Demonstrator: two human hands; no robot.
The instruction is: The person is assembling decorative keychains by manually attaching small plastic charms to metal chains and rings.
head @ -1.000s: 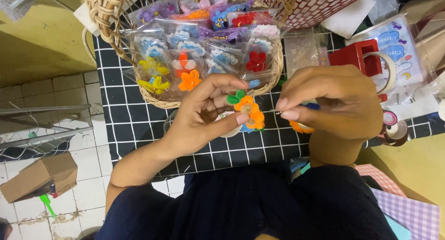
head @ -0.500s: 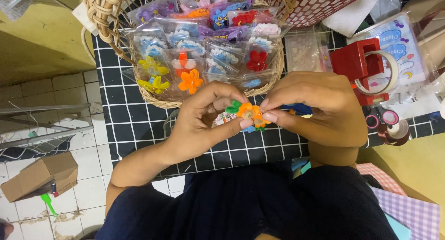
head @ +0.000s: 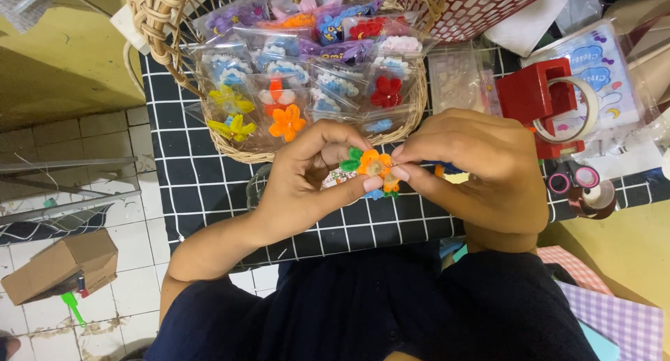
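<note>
My left hand and my right hand meet over the black checked tablecloth. Between their fingertips they pinch a small orange flower with green leaves on its left side. A blue bit shows just below it. Both hands grip the flower, thumbs and forefingers pressed on it from either side. Directly behind the hands stands a wicker basket filled with several clear bags of little flowers in orange, yellow, red, blue and purple.
A red tape dispenser with a tape roll stands to the right, scissors beside it. A red patterned box sits at the back. A cardboard box lies on the tiled floor at left. Checked paper lies lower right.
My hands have come together: the right hand closed onto the orange flower, which the left hand keeps holding. The pair has shifted slightly toward the basket.
</note>
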